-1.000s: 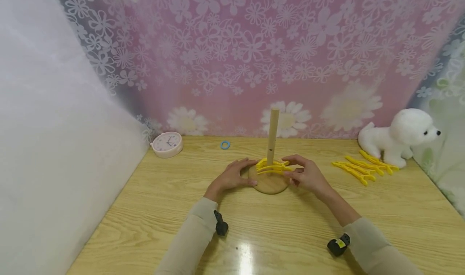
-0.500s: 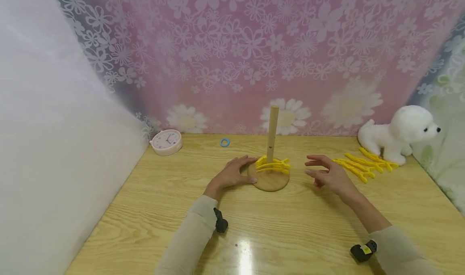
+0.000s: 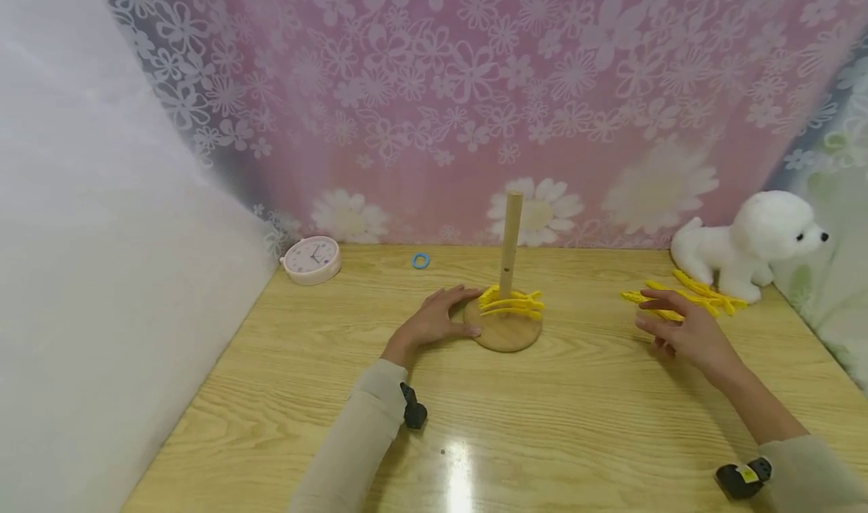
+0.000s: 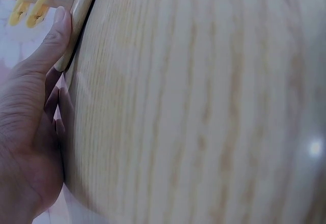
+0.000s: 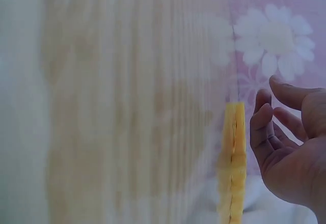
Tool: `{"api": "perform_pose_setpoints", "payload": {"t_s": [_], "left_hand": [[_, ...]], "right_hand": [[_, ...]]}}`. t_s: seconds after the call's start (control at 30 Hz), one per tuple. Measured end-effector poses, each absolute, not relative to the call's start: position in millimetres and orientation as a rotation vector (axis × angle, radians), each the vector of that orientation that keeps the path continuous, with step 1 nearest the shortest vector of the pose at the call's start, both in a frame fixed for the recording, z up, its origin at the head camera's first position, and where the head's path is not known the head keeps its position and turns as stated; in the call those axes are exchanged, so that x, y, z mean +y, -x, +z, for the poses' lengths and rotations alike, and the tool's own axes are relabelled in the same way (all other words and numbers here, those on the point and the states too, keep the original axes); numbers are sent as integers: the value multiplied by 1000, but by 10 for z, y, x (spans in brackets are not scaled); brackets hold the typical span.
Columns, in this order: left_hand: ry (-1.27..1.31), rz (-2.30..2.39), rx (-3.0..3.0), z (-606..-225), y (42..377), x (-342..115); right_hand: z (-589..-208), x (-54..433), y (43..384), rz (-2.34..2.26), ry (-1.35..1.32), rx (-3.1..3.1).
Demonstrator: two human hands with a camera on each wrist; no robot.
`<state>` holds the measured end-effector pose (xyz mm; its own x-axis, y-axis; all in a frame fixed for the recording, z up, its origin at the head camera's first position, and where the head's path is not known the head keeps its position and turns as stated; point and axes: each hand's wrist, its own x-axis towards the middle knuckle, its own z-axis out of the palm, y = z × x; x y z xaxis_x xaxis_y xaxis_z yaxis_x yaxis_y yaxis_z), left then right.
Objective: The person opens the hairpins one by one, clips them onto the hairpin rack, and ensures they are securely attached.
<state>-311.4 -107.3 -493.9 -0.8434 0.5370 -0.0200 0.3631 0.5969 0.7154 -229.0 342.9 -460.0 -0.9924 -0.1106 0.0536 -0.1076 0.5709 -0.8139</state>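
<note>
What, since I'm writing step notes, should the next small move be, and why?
Probably close the right hand on the nearest yellow piece: that hand is empty and close to it, while the left hand holds the wooden base, where other yellow pieces sit at the post.

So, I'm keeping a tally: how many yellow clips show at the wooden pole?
2: a lower clip, nearer the round base, and an upper clip, farther up the wooden pole; others may be hidden.

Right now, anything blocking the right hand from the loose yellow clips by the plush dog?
Nothing visible. In the head view, the right hand overlaps the near side of the loose yellow clips. The white plush dog stands behind them, not between.
</note>
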Motion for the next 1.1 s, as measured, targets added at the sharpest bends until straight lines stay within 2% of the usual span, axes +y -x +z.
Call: {"api": "perform_pose_setpoints", "payload": {"t_s": [0.43, 0.7, 1.1], "left_hand": [[-784, 1104, 2581, -4970, 3146, -1096], [-793, 1086, 2598, -4937, 3149, -1089], [-776, 1110, 2580, -4957, 3140, -1089]], "right_hand": [[-4671, 3861, 2215, -1319, 55, 2905], [-4737, 3886, 2218, -1174, 84, 2991], [-4748, 3842, 2218, -1396, 160, 2791]]}}
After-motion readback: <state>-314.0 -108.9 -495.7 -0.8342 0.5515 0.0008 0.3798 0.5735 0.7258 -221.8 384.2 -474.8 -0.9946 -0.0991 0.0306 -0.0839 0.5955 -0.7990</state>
